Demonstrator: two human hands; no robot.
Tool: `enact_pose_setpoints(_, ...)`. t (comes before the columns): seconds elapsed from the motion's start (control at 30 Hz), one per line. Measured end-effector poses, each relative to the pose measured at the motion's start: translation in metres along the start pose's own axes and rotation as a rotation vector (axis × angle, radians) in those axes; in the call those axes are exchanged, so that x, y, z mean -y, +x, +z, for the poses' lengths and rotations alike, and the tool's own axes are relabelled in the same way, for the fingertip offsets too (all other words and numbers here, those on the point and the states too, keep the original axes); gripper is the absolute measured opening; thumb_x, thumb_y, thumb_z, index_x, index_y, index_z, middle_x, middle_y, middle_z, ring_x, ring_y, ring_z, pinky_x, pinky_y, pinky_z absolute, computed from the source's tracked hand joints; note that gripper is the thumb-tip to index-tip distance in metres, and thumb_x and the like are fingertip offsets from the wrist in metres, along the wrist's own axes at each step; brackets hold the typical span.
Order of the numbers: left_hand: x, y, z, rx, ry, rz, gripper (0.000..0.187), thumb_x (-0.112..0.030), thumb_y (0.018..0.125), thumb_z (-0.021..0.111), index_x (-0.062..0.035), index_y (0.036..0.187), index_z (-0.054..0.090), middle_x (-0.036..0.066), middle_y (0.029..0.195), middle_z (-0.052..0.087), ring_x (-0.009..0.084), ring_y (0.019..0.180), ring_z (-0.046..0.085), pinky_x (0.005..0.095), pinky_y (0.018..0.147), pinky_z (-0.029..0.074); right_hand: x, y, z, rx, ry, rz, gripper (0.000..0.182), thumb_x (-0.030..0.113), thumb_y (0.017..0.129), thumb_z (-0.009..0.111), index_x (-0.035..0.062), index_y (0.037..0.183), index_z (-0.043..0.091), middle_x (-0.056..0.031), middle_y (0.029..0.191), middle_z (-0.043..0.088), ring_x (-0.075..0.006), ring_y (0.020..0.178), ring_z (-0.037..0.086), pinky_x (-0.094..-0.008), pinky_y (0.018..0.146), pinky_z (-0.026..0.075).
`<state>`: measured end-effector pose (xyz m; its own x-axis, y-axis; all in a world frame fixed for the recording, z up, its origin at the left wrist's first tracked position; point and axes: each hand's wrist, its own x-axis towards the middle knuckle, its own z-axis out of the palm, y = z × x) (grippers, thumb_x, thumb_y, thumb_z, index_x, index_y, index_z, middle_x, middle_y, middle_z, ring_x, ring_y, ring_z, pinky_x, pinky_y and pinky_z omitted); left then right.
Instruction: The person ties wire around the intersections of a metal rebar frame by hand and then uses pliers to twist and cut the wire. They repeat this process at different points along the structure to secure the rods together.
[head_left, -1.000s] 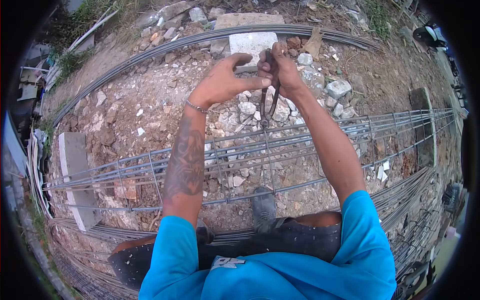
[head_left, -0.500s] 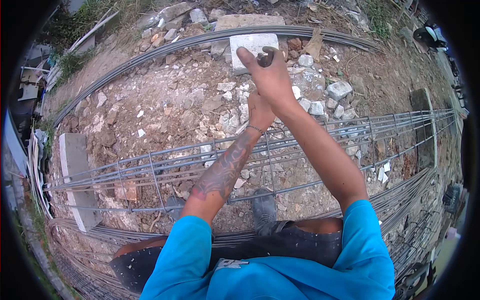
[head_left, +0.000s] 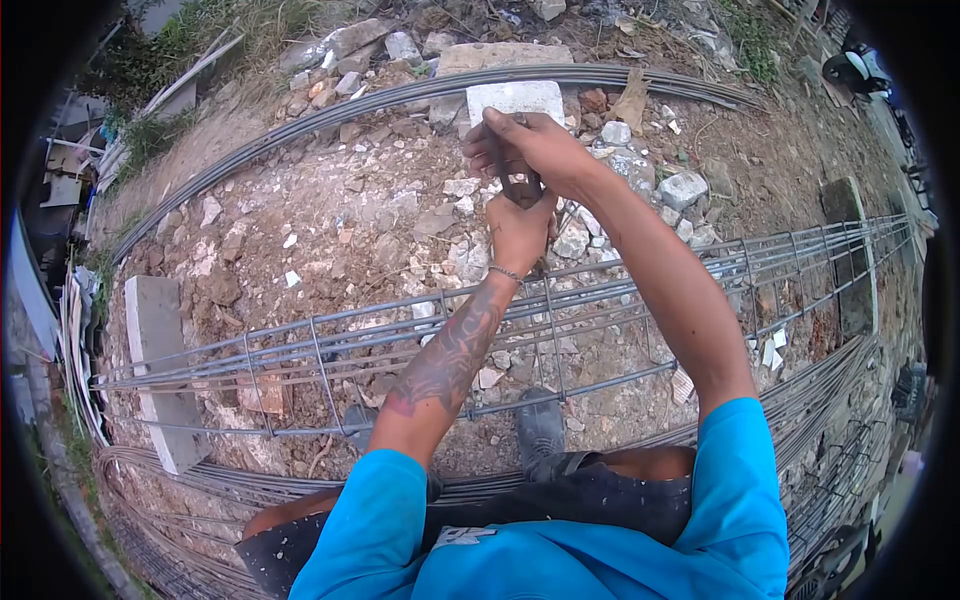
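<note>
A dark metal tool (head_left: 503, 160), with two arms spread apart, stands between my hands above the rubble. Its lower end is in my left hand (head_left: 520, 228), whose fingers are wrapped round it. My right hand (head_left: 535, 148) is just above, thumb and curled fingers about the upper part of the tool. What kind of tool it is, I cannot make out. Below my hands a long rebar cage (head_left: 600, 300) of bars and square stirrups crosses the view, partly behind my left forearm. A pale block (head_left: 515, 95) lies just beyond my right hand.
The cage rests on a concrete block (head_left: 155, 350) at the left and another (head_left: 850, 270) at the right. Long bars (head_left: 330, 118) curve across the far side. Broken stones (head_left: 683, 190) litter the ground. More loose bars (head_left: 790, 400) lie at the near right.
My right hand has turned, its thumb and fingers now pointing left over the tool. My left hand has come lower and more into view, with more of the tool showing.
</note>
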<state>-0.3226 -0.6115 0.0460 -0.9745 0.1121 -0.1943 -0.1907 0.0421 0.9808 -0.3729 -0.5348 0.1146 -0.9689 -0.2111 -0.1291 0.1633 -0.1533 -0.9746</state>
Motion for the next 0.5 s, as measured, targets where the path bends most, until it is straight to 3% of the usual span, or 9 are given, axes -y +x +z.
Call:
enact_pose_setpoints(0.03,0.005,0.0,0.015,-0.001,-0.006,0.004,0.015,-0.01,0.085,0.065,0.0013,0.077,0.06,0.003,0.068,0.06,0.0152,0.054,0.058,0.0282,0.046,0.044,0.013,-0.003,0.004,-0.084,-0.042,0.064,0.056,0.049,0.087,0.062,-0.0067,0.095,0.06,-0.0081,0.075,0.063,-0.0161,0.067,0.065,-0.0278,0.061,0.052)
enact_pose_setpoints(0.1,0.022,-0.005,0.041,-0.49,0.008,0.43,0.01,-0.009,0.087,0.062,-0.0005,0.082,0.06,0.001,0.075,0.061,0.013,0.064,0.059,0.0246,0.051,0.045,0.015,-0.027,0.021,-0.244,-0.145,0.046,0.059,0.05,0.082,0.068,-0.0066,0.096,0.058,-0.0058,0.073,0.06,-0.0132,0.065,0.06,-0.0262,0.06,0.049)
enact_pose_setpoints(0.17,0.034,-0.012,0.045,-0.517,0.156,0.333,0.008,-0.005,0.088,0.059,-0.0008,0.095,0.059,0.002,0.086,0.062,0.0103,0.076,0.058,0.0253,0.059,0.046,0.0,-0.036,0.033,-0.649,-0.298,-0.369,0.06,0.049,0.078,0.074,-0.0056,0.094,0.056,-0.0029,0.072,0.056,-0.0091,0.066,0.052,-0.0247,0.058,0.044)
enact_pose_setpoints(0.23,0.028,-0.009,0.042,-0.361,-0.144,0.418,0.027,-0.008,0.079,0.067,0.0012,0.099,0.052,0.01,0.08,0.06,0.0226,0.072,0.062,0.0322,0.061,0.045,-0.008,-0.031,0.021,-0.627,-0.366,-0.438,0.055,0.046,0.077,0.075,-0.0028,0.095,0.056,-0.0005,0.072,0.052,-0.0075,0.067,0.045,-0.0253,0.057,0.04)
enact_pose_setpoints(0.27,0.017,-0.018,0.032,-0.307,0.215,0.486,0.032,-0.009,0.077,0.069,0.0008,0.101,0.049,0.01,0.081,0.059,0.0215,0.073,0.061,0.034,0.061,0.045,-0.005,-0.026,0.005,-0.469,-0.359,-0.297,0.051,0.043,0.079,0.074,-0.0016,0.097,0.056,-0.002,0.077,0.056,-0.0072,0.069,0.046,-0.0249,0.059,0.041)
enact_pose_setpoints(0.3,0.004,-0.019,0.023,-0.157,0.2,0.465,0.032,-0.012,0.074,0.071,0.0019,0.096,0.053,0.009,0.078,0.059,0.0198,0.07,0.059,0.0339,0.063,0.045,-0.003,-0.021,-0.012,-0.312,-0.348,-0.158,0.048,0.04,0.081,0.073,-0.0003,0.1,0.056,-0.0035,0.082,0.059,-0.007,0.07,0.047,-0.0244,0.061,0.043)
enact_pose_setpoints(0.33,-0.008,-0.011,0.007,0.089,0.245,0.269,0.036,-0.016,0.076,0.072,0.003,0.102,0.055,0.01,0.085,0.062,0.0181,0.077,0.06,0.0325,0.069,0.046,-0.012,-0.014,-0.029,-0.103,-0.038,-0.241,0.033,0.032,0.089,0.064,0.0041,0.106,0.057,-0.0036,0.091,0.062,-0.007,0.075,0.05,-0.023,0.067,0.044)
enact_pose_setpoints(0.4,-0.022,0.027,-0.023,0.583,0.303,-0.034,0.037,-0.022,0.078,0.074,0.0029,0.102,0.061,0.011,0.094,0.067,0.0172,0.086,0.063,0.0297,0.078,0.048,-0.014,-0.017,-0.049,0.08,0.238,-0.183,0.035,0.03,0.091,0.06,0.0038,0.114,0.057,-0.0065,0.101,0.063,-0.0109,0.084,0.055,-0.0262,0.078,0.049)
enact_pose_setpoints(0.5,-0.037,0.042,-0.026,0.832,0.134,-0.158,0.041,-0.024,0.079,0.074,0.0004,0.108,0.061,0.013,0.1,0.068,0.0179,0.092,0.064,0.0298,0.087,0.048,-0.015,-0.006,-0.06,0.17,0.247,-0.063,0.059,0.035,0.089,0.062,0.0023,0.134,0.042,-0.011,0.115,0.061,-0.0139,0.09,0.056,-0.0292,0.086,0.049)
